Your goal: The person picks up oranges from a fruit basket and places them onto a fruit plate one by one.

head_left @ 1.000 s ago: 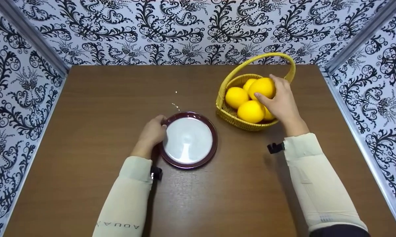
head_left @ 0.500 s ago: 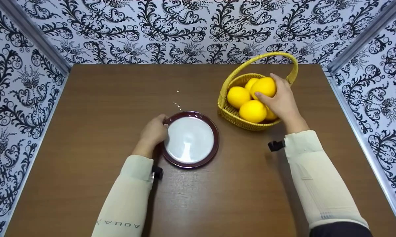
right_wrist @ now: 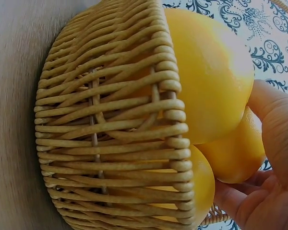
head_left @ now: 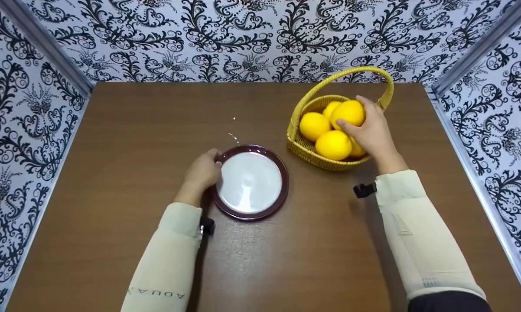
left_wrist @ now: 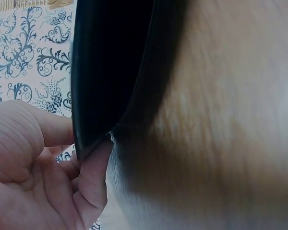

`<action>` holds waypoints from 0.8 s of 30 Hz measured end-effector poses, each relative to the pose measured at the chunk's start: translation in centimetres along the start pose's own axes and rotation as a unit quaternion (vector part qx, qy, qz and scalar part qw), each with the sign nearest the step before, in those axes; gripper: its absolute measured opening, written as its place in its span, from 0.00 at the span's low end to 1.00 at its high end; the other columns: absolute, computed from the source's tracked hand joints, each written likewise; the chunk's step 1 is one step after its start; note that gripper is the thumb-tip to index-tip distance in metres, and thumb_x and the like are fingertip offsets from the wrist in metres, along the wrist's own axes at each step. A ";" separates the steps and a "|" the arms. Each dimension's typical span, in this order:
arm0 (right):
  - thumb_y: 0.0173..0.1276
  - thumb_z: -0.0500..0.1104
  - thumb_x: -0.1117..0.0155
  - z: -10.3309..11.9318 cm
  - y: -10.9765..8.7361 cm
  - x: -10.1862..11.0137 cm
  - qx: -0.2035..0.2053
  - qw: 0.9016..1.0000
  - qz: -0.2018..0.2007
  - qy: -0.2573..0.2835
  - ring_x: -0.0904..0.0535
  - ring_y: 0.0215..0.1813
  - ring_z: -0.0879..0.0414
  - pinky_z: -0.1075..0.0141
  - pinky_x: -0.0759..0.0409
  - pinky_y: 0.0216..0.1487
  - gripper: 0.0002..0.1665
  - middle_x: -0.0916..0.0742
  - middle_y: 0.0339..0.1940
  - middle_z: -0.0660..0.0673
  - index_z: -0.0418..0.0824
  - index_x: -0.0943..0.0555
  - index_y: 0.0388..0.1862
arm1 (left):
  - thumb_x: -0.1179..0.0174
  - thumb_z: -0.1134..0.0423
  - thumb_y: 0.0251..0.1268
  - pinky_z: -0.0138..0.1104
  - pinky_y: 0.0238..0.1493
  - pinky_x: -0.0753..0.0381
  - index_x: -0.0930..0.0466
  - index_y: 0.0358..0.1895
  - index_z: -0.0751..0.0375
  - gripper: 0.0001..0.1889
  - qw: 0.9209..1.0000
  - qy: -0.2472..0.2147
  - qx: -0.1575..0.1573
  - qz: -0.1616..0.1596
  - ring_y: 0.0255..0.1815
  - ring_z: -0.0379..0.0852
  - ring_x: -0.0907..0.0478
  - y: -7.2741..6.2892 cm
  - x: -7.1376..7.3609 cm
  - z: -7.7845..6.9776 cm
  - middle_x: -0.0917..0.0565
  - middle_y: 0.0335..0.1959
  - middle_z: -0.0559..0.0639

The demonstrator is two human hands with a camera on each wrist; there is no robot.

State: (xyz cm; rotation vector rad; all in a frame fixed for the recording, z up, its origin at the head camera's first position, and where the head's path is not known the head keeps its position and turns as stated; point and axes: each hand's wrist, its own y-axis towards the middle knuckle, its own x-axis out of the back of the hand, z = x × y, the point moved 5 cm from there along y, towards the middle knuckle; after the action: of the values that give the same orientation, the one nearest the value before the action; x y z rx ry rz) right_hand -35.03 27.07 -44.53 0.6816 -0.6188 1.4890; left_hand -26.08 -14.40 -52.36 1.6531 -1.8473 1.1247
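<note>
At the left rim of a white plate (head_left: 249, 184) with a dark maroon border, my left hand (head_left: 203, 172) pinches the edge between thumb and fingers. The left wrist view shows the plate's dark underside (left_wrist: 110, 62), with fingertips (left_wrist: 97, 163) beneath the rim. To the right stands a yellow wicker basket (head_left: 314, 157) with a tall arched handle, holding several orange-yellow fruits that look like oranges. My right hand (head_left: 373, 132) grips the topmost orange (head_left: 349, 113), thumb at its front and fingers at its far side. Another orange (right_wrist: 211, 72) partly covers it in the right wrist view.
Everything rests on a brown wooden table (head_left: 135, 138). Patterned black-and-white walls (head_left: 243, 39) enclose it at the back and both sides. The basket's handle (head_left: 338, 78) arches just behind my right hand. Small pale marks (head_left: 233, 137) lie behind the plate.
Both hands keep their holds on the plate and the orange. The whole view has shifted slightly; nothing else has visibly moved.
</note>
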 end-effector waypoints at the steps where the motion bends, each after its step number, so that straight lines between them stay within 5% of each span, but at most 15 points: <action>1: 0.68 0.62 0.29 0.0 0.0 0.0 0.000 1.000 0.000 0.000 0.35 0.77 0.35 0.39 0.38 0.79 0.56 0.37 0.83 0.34 0.45 0.44 0.85 | 0.53 0.62 0.80 0.56 0.67 0.26 0.24 0.63 0.57 0.16 1.000 -0.001 0.001 0.001 0.65 0.62 0.22 0.0 0.0 0.0 0.17 0.61 0.62; 24: 0.64 0.58 0.24 -0.4 0.0 -0.3 0.028 0.998 -0.056 0.014 0.29 0.72 0.37 0.39 0.32 0.74 0.49 0.29 0.76 0.35 0.46 0.33 0.79 | 0.52 0.63 0.79 0.53 0.67 0.26 0.23 0.61 0.59 0.15 1.000 -0.024 -0.001 -0.005 0.63 0.60 0.21 -0.1 0.1 0.0 0.16 0.59 0.62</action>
State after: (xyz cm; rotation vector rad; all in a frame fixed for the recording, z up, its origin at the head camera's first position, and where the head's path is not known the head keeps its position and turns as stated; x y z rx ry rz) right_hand -35.03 27.18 -45.07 0.7267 -0.5097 1.4132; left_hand -26.04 -14.46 -52.30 1.7000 -1.8677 1.0883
